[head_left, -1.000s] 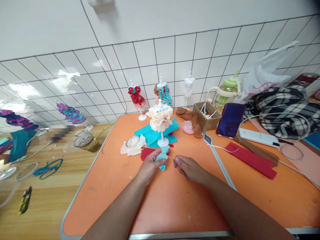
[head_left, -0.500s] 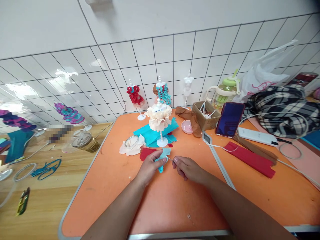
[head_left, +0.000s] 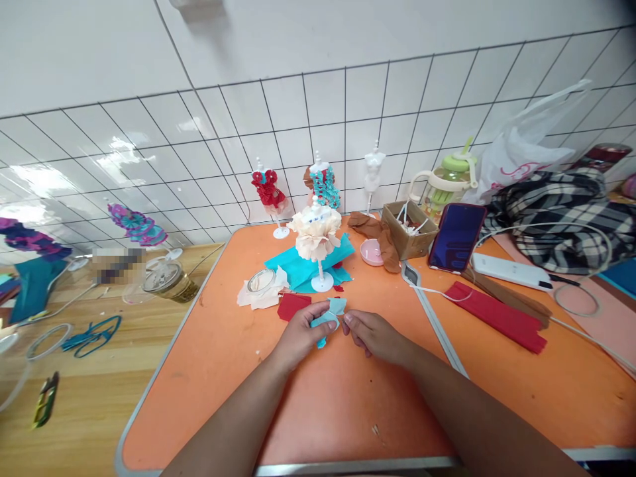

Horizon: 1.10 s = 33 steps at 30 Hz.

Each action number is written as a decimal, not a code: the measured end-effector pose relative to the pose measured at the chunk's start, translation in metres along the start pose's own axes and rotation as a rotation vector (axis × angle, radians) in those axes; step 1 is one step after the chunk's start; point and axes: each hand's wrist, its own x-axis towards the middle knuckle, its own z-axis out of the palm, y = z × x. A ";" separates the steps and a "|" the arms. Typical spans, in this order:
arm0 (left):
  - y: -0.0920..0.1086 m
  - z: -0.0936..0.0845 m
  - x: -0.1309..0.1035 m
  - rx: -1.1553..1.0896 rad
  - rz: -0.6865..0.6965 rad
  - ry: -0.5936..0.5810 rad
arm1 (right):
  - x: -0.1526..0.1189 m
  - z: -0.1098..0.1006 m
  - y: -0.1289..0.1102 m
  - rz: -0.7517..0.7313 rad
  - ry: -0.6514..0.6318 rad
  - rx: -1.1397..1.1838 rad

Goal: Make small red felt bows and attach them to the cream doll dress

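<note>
My left hand (head_left: 299,334) is closed on a piece of light blue crepe paper (head_left: 325,320), thumb on top, with a narrow end hanging below. At the paper's right edge, the fingertips of my right hand (head_left: 372,332) are pinched together; whatever thin thing is in them is mostly hidden. Just beyond my hands stands a small white dress-form stand (head_left: 322,282) wearing a ruffled cream paper dress (head_left: 315,232). It stands by a turquoise paper sheet (head_left: 283,264). Close to my left fingers lies a red paper piece (head_left: 292,307).
A tape roll (head_left: 261,281) lies on cream paper at left. Behind are dress forms in red (head_left: 268,189) and turquoise (head_left: 325,185), and a bare one (head_left: 373,173). To the right are a pink dish (head_left: 371,252), cardboard box (head_left: 415,242), phone (head_left: 457,237) and red strip (head_left: 497,318).
The light blue paper has shifted slightly right and turned in my left hand. My right fingertips have come nearer to it, and the thin white thing between the hands now hardly shows.
</note>
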 end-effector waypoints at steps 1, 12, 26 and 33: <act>0.000 0.000 0.000 0.000 -0.001 -0.009 | 0.000 0.000 -0.001 -0.014 0.006 -0.019; -0.007 0.001 0.001 -0.030 0.008 0.001 | 0.001 -0.002 -0.001 -0.114 0.043 -0.123; -0.009 0.002 0.002 -0.007 -0.040 0.022 | 0.002 -0.001 -0.002 -0.092 0.077 -0.032; -0.006 -0.001 0.002 -0.012 -0.004 0.053 | 0.000 -0.010 0.000 -0.135 0.137 0.186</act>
